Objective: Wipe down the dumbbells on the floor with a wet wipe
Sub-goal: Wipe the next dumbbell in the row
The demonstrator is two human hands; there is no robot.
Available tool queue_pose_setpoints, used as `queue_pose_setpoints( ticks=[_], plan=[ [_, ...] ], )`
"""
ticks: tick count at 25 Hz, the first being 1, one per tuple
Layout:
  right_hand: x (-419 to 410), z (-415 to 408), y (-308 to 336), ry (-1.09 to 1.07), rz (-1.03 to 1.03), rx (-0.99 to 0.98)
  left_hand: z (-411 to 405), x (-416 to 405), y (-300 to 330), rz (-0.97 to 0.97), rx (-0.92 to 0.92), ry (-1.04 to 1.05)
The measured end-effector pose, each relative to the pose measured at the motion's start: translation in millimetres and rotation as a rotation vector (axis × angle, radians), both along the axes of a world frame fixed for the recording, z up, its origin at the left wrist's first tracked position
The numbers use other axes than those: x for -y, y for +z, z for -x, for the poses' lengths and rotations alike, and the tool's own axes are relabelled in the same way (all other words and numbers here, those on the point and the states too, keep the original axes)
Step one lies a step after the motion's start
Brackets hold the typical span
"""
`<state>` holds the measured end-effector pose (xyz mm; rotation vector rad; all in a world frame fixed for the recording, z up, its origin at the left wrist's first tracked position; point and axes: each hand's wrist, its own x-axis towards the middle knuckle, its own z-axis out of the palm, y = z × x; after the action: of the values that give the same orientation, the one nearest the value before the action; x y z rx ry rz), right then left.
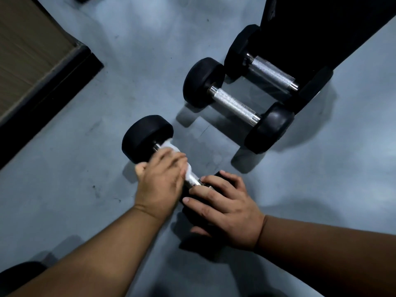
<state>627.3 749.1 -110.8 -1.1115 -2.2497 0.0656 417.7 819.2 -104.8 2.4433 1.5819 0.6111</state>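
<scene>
Three black dumbbells with knurled metal handles lie on the grey floor. The nearest dumbbell (pixel 147 138) lies in front of me. My left hand (pixel 160 181) grips its handle with a white wet wipe (pixel 171 147) wrapped round the bar. My right hand (pixel 227 209) curls over the near black head of that dumbbell, which it mostly hides. A second dumbbell (pixel 235 105) lies beyond to the right. The third dumbbell (pixel 270 71) lies behind it, its far end partly in dark shadow.
A dark piece of equipment (pixel 321 28) stands at the upper right, against the third dumbbell. A brown panel with a black border (pixel 38 61) fills the upper left. The grey floor (pixel 75 168) spreads out to the left. A dark shape (pixel 19 273) sits at the lower left corner.
</scene>
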Motion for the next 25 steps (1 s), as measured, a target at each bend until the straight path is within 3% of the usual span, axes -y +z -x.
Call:
queue_pose_setpoints(
  ticks=[4,6,9,12,15,19,23,25],
  plan=[
    [3,3,2,0.000,0.011,0.007,-2,14,7,-0.059,-0.061,-0.206],
    [6,4,3,0.022,0.016,0.020,9,-5,11,-0.069,-0.134,-0.134],
    [3,1,4,0.019,0.026,0.033,6,-13,12,-0.003,-0.055,0.076],
    [3,0,5,0.016,0.053,0.030,-19,22,13,-0.003,-0.042,-0.053],
    [6,1,6,0.023,0.043,0.053,-1,4,10,-0.053,-0.119,-0.142],
    [5,2,7,0.010,0.052,0.057,2,-13,10,0.035,0.002,0.140],
    [9,4,12,0.029,0.048,0.068,-17,22,8,0.078,0.040,-0.038],
    [13,8,14,0.029,0.048,0.087,-3,8,8,-0.006,-0.064,-0.088]
  ],
)
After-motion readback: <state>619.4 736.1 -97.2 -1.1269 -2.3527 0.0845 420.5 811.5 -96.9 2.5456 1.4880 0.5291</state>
